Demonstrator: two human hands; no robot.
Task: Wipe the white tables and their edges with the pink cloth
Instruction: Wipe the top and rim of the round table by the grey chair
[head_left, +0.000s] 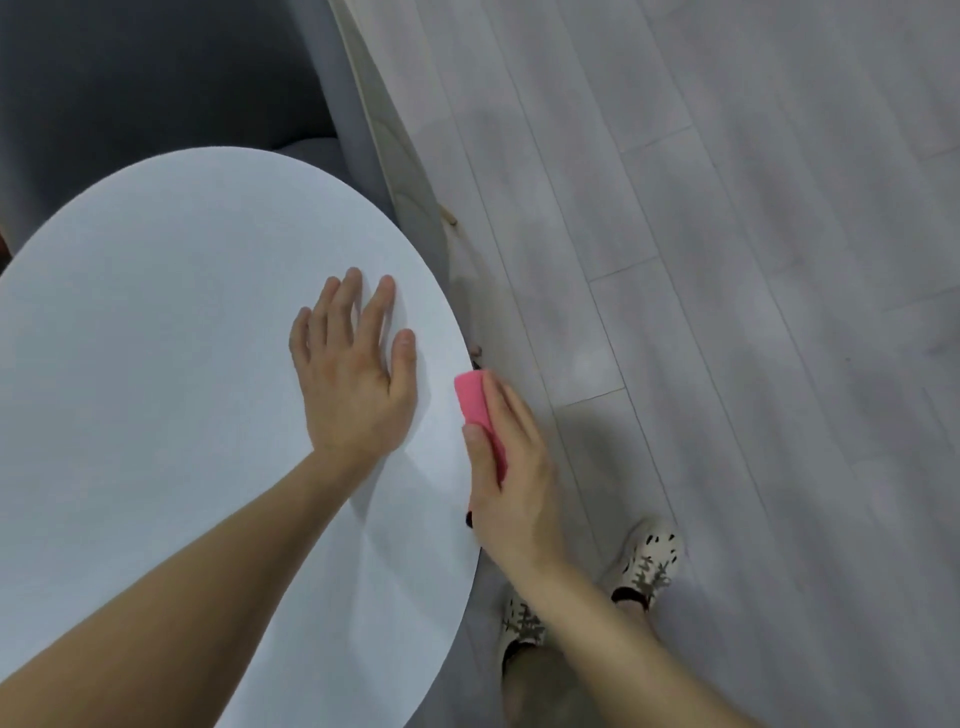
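A round white table (156, 338) fills the left half of the head view. My left hand (353, 374) lies flat on its top near the right rim, fingers straight and spread. My right hand (511, 478) grips the folded pink cloth (475, 402) and holds it against the table's right edge, thumb on the table side and fingers curled over the outer side. Much of the cloth is hidden under my palm.
A dark grey sofa (156, 83) stands behind the table. A pale curtain or fabric panel (395, 156) hangs down beside the table's right rim. Light grey plank floor (753, 260) spreads to the right. My two feet in patterned shoes (649, 566) stand beside the table.
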